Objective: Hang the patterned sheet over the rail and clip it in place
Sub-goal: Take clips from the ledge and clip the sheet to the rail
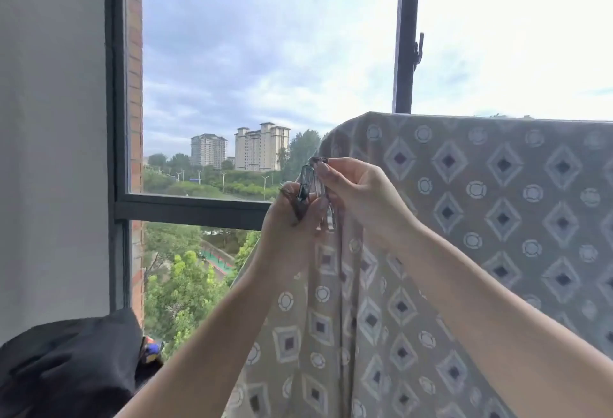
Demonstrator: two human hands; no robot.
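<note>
Sheet [481, 205] draped over the hidden rail, whose long axis runs 9-to-3 along the top fold. Both hands meet at its 9 o'clock edge: left hand [292, 215] pinches a clear clip [306, 182]; right hand [358, 192], nearer the rail, pinches the gathered hem.

A dark-framed glass window [195, 205] shows beige tower blocks [260, 147] and green trees [180, 285] (under cloudy sky); a crumpled black cloth [66, 364] lies at the lower left.

Grey wall [49, 152] at left, dark-framed window [117, 119], cloudy daylight sky [265, 36], distant tower blocks [258, 149], green trees [179, 285] below
</note>
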